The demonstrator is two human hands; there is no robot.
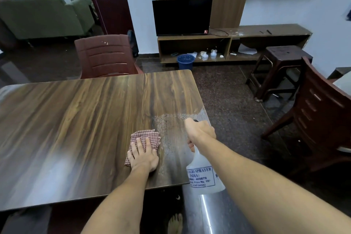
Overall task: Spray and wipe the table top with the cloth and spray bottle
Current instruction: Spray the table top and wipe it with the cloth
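Right hand [200, 132] grips the neck and trigger of the spray bottle [204, 175], held above the table top's [76, 119] near right corner. The bottle is rigid translucent plastic, probably light and slippery when wet. Left hand [143, 155] presses flat, fingers straight, on the soft, limp checked cloth [150, 135] beside the droplet patch [171, 125]. Label: "AGRI SPRAYER (INDIA)", "400078", "Price Rs. 99/-".

cloth [145, 139] on table [76, 119], bottle [204, 175] right

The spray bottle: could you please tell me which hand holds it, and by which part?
The right hand grips the spray bottle at its trigger head; the left hand presses the cloth.
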